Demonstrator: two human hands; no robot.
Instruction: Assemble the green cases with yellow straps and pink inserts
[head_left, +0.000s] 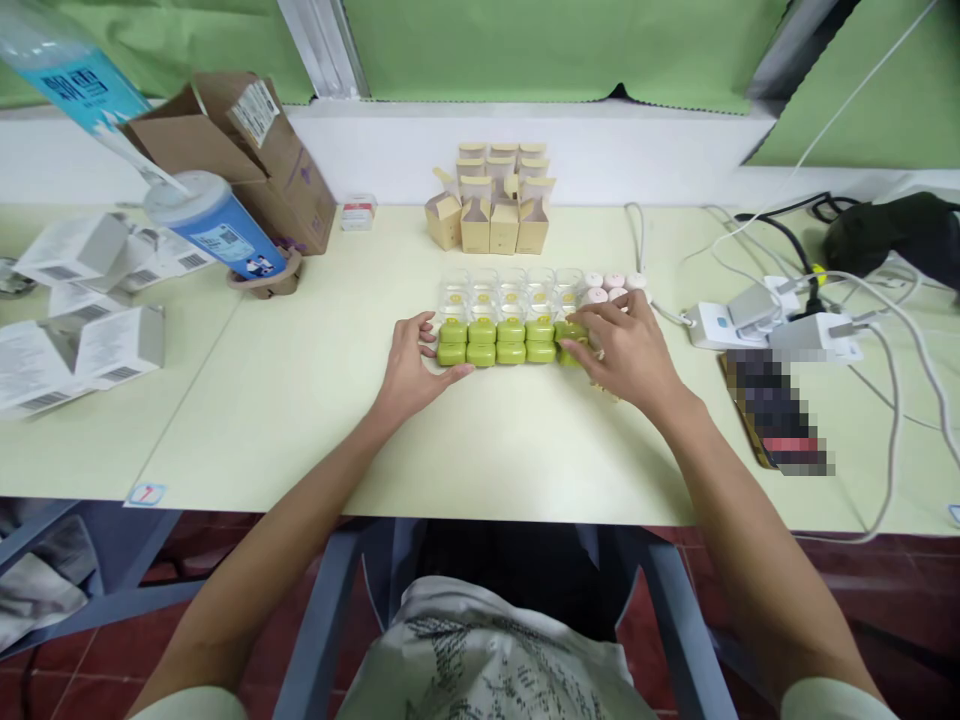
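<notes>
Two close rows of small green cases [511, 342] lie in the middle of the table, with a block of clear plastic cases [512, 291] right behind them. At the left end of the green rows is my left hand [409, 372], its thumb stretched along the near edge and its fingers apart. My right hand [630, 350] grips a green case [568, 350] at the right end between thumb and fingers; the hand partly covers it. Several small pale pink and white round-topped items [594, 283] stand just behind my right hand, partly hidden by it.
Open-topped cream boxes [504, 230] stand near the wall. At the left are a brown carton [289, 170], a blue tub [232, 235] and white boxes [120, 345]. Power strips with cables [772, 322] and a phone [772, 410] lie at the right.
</notes>
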